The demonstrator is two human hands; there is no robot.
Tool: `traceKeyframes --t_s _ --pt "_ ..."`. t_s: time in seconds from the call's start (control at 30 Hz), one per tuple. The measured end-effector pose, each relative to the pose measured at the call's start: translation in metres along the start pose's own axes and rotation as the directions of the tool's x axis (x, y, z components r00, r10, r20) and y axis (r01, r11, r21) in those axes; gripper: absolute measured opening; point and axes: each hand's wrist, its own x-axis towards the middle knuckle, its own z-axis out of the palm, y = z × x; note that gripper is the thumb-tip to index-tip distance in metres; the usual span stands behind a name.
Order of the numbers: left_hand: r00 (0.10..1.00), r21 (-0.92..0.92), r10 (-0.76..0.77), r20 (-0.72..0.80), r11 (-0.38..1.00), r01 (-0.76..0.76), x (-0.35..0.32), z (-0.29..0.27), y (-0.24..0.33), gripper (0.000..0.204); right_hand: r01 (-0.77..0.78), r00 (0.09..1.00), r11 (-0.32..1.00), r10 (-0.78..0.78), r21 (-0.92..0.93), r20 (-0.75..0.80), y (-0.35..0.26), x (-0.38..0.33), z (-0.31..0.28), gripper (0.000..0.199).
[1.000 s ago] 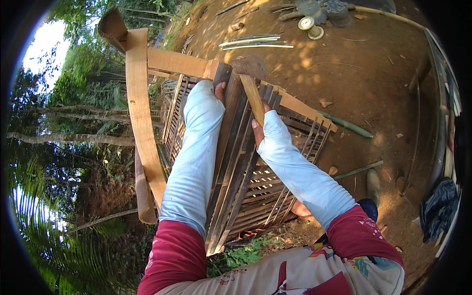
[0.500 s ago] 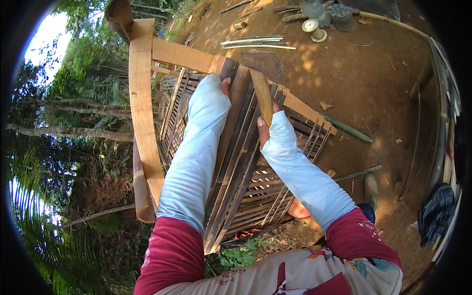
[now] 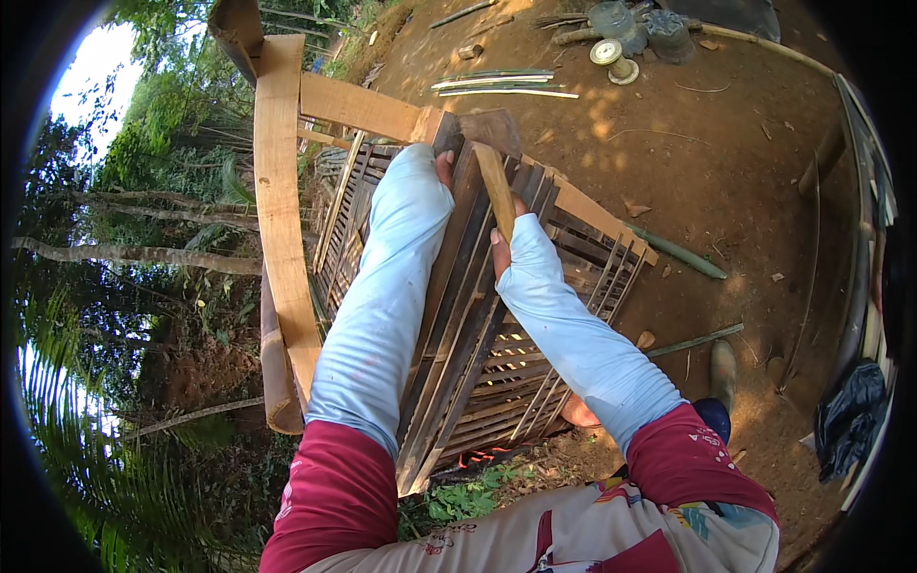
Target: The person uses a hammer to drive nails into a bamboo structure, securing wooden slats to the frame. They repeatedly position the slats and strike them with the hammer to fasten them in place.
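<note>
My right hand (image 3: pixel 511 229), in a pale blue sleeve, is closed around the wooden handle (image 3: pixel 495 191) of a tool with a broad, flat brown head (image 3: pixel 492 129). The head lies near the far end of a bundle of dark wooden slats (image 3: pixel 454 315). At that end my left hand (image 3: pixel 441 172) grips the left edge of a slat; one fingertip shows and the sleeve hides most of the other fingers. The slats run lengthwise along a slatted wooden cage (image 3: pixel 506 382), between my forearms. Whether the tool's head touches the wood, I cannot tell.
Pale planks (image 3: pixel 279 181) frame the cage's left side and far edge. On the dirt floor lie thin strips (image 3: pixel 506 84), a green pole (image 3: pixel 680 252), a spool (image 3: pixel 614 61) and a black plastic bag (image 3: pixel 848 420). Trees and plants (image 3: pixel 134 286) stand at the left.
My right hand and the tool have shifted slightly left, bringing the tool's head closer to my left hand. The left hand keeps its place on the slat.
</note>
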Motion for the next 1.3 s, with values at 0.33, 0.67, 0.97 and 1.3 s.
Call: traceKeyframes --t_s 0.33,0.67,0.97,1.3 --pt "1.000 -0.002 -0.022 0.012 1.000 0.022 -0.002 0.003 -0.003 0.034 0.031 0.999 0.990 -0.028 0.136 -0.023 0.006 -0.005 0.006 0.048" --pt "1.000 -0.023 0.016 -0.013 1.000 -0.016 0.004 0.003 -0.001 0.033 0.223 0.967 0.867 -0.137 0.446 -0.216 0.034 -0.001 0.017 0.047" --pt "0.998 -0.038 0.042 -0.045 0.998 -0.043 0.005 0.009 -0.003 0.032 0.212 0.976 0.628 -0.100 0.749 -0.193 0.044 -0.002 0.014 0.048" --pt "0.999 -0.036 0.023 -0.040 0.999 -0.024 -0.003 0.009 -0.008 0.032 0.281 0.934 0.867 -0.149 0.411 -0.324 0.008 -0.005 0.011 0.041"
